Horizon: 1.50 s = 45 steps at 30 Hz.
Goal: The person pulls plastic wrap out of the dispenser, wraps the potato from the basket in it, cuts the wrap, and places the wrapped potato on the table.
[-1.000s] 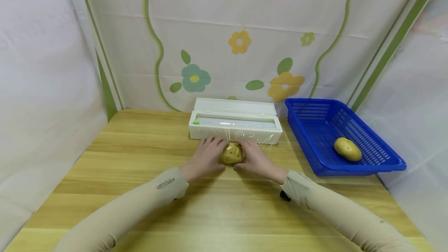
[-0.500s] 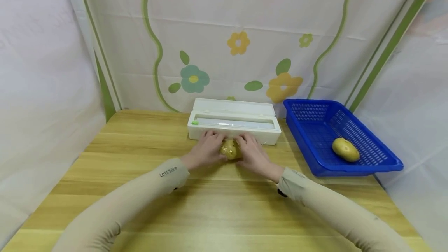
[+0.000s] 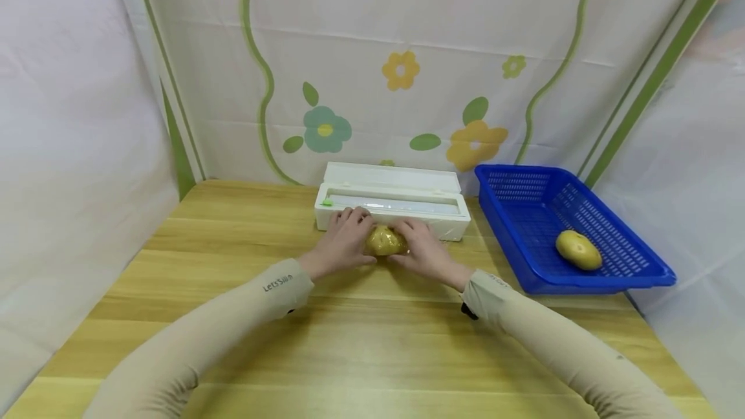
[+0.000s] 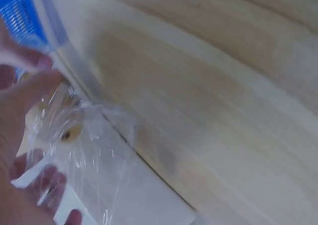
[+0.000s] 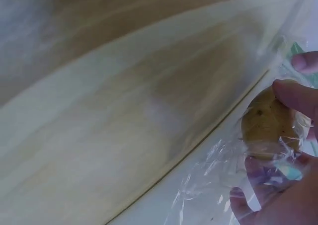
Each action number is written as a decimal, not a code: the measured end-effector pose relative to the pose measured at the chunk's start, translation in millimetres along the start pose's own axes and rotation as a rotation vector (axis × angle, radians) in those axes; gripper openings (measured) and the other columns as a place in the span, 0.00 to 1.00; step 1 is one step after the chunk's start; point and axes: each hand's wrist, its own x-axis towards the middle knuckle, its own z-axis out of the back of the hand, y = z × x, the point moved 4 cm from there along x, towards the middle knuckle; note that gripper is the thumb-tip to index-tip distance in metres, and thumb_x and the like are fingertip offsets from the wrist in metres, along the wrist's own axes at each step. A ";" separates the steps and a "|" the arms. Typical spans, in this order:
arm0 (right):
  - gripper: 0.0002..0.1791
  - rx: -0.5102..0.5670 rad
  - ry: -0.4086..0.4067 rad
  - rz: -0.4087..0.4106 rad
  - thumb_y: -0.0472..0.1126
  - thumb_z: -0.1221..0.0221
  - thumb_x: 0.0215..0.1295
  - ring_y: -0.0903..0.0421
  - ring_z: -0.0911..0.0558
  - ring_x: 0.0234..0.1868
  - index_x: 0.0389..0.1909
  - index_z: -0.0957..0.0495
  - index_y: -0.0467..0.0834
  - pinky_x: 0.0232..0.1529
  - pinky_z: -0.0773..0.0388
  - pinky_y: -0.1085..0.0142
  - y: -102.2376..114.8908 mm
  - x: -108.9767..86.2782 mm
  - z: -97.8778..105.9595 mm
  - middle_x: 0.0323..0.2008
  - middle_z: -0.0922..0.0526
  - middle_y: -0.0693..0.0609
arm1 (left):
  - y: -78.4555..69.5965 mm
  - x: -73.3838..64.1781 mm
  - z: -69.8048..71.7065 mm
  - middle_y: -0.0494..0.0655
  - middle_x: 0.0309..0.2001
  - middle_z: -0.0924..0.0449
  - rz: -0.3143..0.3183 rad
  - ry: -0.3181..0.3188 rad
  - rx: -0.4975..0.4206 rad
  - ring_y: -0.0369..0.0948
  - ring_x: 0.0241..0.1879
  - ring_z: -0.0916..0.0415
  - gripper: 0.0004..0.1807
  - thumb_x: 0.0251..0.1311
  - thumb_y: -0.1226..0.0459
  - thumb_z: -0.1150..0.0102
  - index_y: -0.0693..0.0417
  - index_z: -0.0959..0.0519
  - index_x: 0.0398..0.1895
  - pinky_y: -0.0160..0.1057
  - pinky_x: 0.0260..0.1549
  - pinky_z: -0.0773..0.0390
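Observation:
A yellow potato (image 3: pixel 384 242) sits between my two hands, just in front of a white cling film dispenser box (image 3: pixel 454 228). Fingers and thumb of my left hand (image 3: pixel 343 243) curl round its left side. My right hand (image 3: pixel 425 251) grips the opposite side, the thumb on the skin in the right wrist view. Clear cling film (image 4: pixel 99 140) covers the potato and trails loosely, crumpled and shiny, past the fingers in the left wrist view. The box's lid stands up at the back, a film roll (image 3: pixel 396 204) shows inside, and a green slider (image 3: pixel 327 202) is at its left end.
To the right stands a blue perforated basket (image 3: pixel 526 283) with another potato (image 3: pixel 579 250) lying in it. The wooden table (image 3: pixel 361 354) ends against a printed curtain (image 3: pixel 361 102) at the back, with white curtains on both sides.
Both hands have shifted slightly away from me with the potato, nearer the box. The potato has turned, and the film strands over the box front show less. Basket and box stay put.

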 end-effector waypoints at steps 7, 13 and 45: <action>0.35 0.114 0.005 -0.065 0.47 0.27 0.55 0.45 0.25 0.54 0.60 0.28 0.37 0.56 0.31 0.48 -5.5 4.4 0.1 0.54 0.23 0.42 | -4.6 4.5 -2.3 0.52 0.55 0.26 0.033 -0.010 0.012 0.51 0.53 0.31 0.44 0.40 0.51 0.18 0.57 0.29 0.59 0.53 0.54 0.33; 0.30 0.205 -0.018 -0.111 0.44 0.27 0.56 0.53 0.22 0.43 0.53 0.30 0.36 0.42 0.23 0.59 -11.3 5.1 -1.8 0.45 0.21 0.45 | -4.5 9.2 -7.1 0.55 0.55 0.24 0.070 -0.031 -0.047 0.51 0.52 0.32 0.40 0.42 0.57 0.19 0.59 0.29 0.58 0.51 0.54 0.32; 0.19 0.177 -0.130 -0.080 0.43 0.29 0.57 0.54 0.25 0.34 0.43 0.22 0.35 0.35 0.26 0.61 -19.7 4.8 2.2 0.35 0.21 0.49 | 10.8 12.9 -11.6 0.45 0.38 0.14 -0.059 -0.129 -0.168 0.38 0.30 0.22 0.25 0.51 0.56 0.26 0.56 0.18 0.53 0.39 0.36 0.24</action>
